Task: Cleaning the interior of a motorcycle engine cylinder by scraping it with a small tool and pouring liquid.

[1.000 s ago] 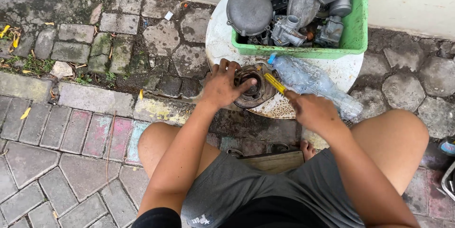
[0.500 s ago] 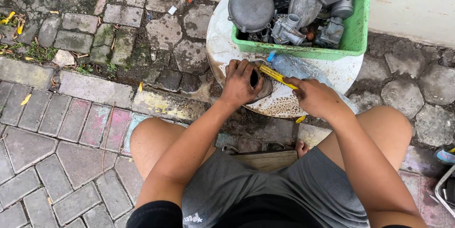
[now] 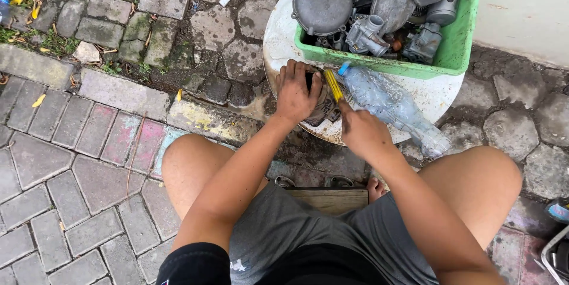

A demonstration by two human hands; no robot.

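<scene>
Grimy metal part [image 3: 323,107] is gripped by the left hand [image 3: 298,90] at the round white tray's [image 3: 278,36] near edge; a yellow-handled tool [image 3: 333,85] is held against it by the right hand [image 3: 360,131]. Just beside, a clear plastic bottle [image 3: 391,107] is laid before the green crate [image 3: 456,42].

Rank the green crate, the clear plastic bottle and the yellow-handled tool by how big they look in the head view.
1. Green crate, full of grey engine parts; partly cut off by the frame.
2. Clear plastic bottle, lying on the white round tray.
3. Yellow-handled tool, partly hidden in the right hand.
</scene>
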